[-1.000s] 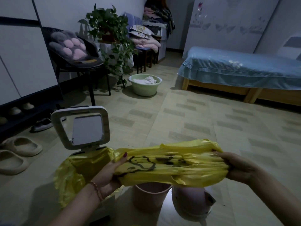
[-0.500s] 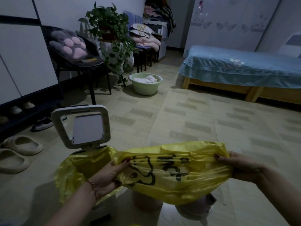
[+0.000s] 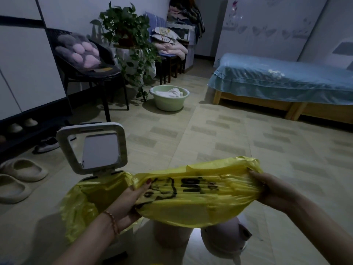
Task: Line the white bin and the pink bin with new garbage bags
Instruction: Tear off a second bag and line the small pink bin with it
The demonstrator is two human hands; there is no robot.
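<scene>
Above the pink bin (image 3: 172, 234), left hand (image 3: 126, 203) and right hand (image 3: 271, 190) grip the yellow bag (image 3: 194, 199), fingers closed on its ends; white bin (image 3: 99, 190) appears lined. Next: open the mouth, lower it in.

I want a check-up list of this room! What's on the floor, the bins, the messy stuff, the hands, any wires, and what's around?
Surface: tiled floor, dim light.
Job's things: white bin lid up, already lined yellow; second yellow bag stretched above the pink bin; pink lid beside it.
Clutter: slippers, green basin with cloth.
Grippers: left hand and right hand each gripping a bag end.
Cables: nothing seen.
Surroundings: chair, plant, bed.
</scene>
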